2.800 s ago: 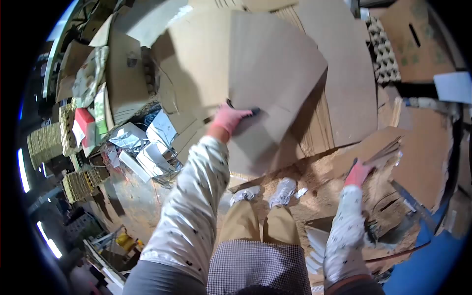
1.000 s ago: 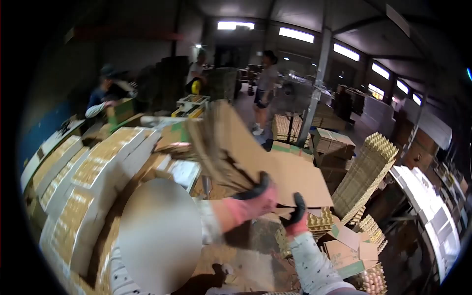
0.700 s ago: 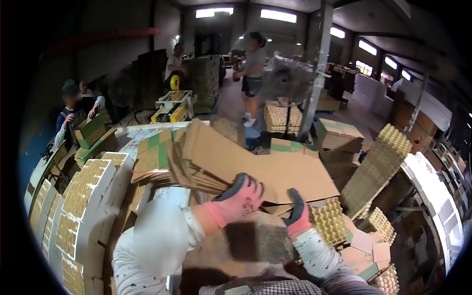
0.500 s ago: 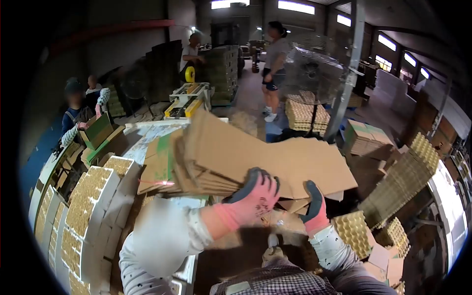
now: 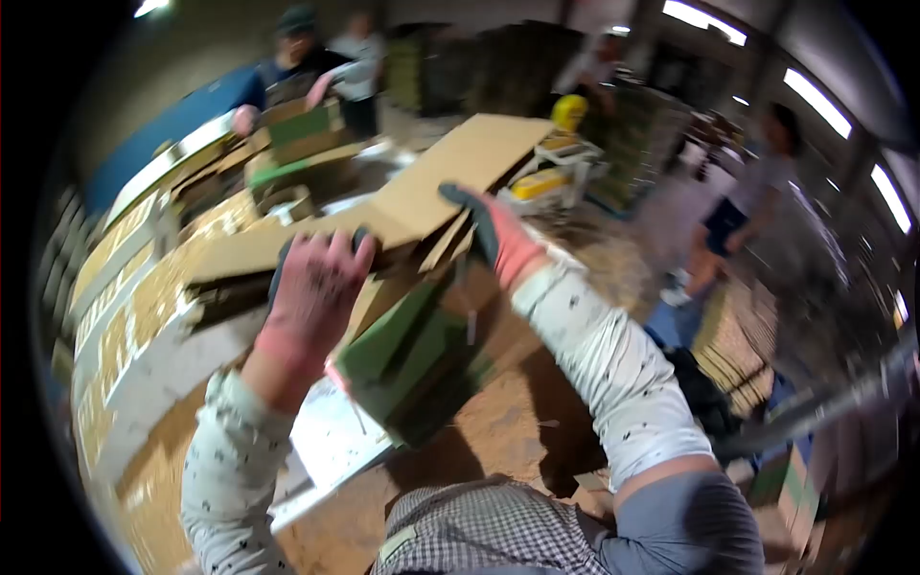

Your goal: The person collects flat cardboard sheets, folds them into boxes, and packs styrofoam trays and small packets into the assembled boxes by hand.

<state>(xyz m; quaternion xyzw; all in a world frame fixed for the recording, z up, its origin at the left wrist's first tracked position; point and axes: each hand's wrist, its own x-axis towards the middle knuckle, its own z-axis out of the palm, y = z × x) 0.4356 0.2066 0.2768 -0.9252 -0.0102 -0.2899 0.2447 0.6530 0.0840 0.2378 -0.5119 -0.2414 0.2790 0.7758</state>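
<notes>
A stack of flat brown cardboard sheets [image 5: 422, 192] is held up in front of me, slightly fanned. My left hand [image 5: 321, 283], in a pink glove with dark fingertips, grips its near edge toward the left. Farther right, my right hand [image 5: 494, 235] wears a similar glove and clasps the same edge with its thumb on top. Below the sheets lies green-and-brown printed cardboard [image 5: 412, 355], beside a white surface [image 5: 335, 436]. The fingers under the stack are hidden.
White-sided blocks with tan tops [image 5: 144, 383] line the left. Behind them a co-worker [image 5: 297, 62] handles a green-and-brown box [image 5: 302, 129]. Yellow-and-white equipment [image 5: 546, 182] stands beyond the sheets. Another person [image 5: 747, 187] is at the right, near stacked trays [image 5: 738, 335].
The view has swung left. Both hands have carried the cardboard sheets leftward, over the printed cardboard and near the white-sided blocks. Both still grip the stack.
</notes>
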